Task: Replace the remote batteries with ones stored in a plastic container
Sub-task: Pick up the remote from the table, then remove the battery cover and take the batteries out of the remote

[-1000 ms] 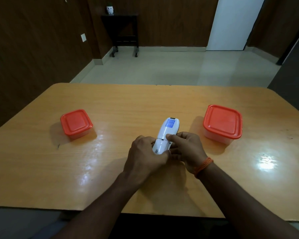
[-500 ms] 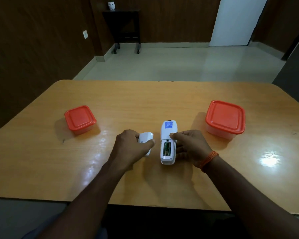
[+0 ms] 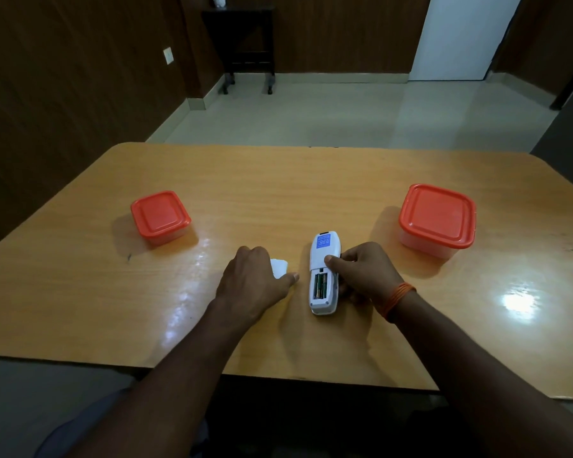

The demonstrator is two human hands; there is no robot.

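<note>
Both forearms are bare, no sleeves showing; the right wrist carries a band of several orange threads (image 3: 399,300) wound together, just behind the right hand (image 3: 366,271)

Dark wood-panelled walls (image 3: 63,94) enclose a pale tiled floor (image 3: 344,114) with a light skirting. A dark side table (image 3: 242,34) stands against the far wall, a small white figure (image 3: 219,1) on top. A white door (image 3: 460,34) is at right, a switch plate (image 3: 168,55) at left. Glare spots shine on the orange-brown tabletop (image 3: 278,193).
</note>
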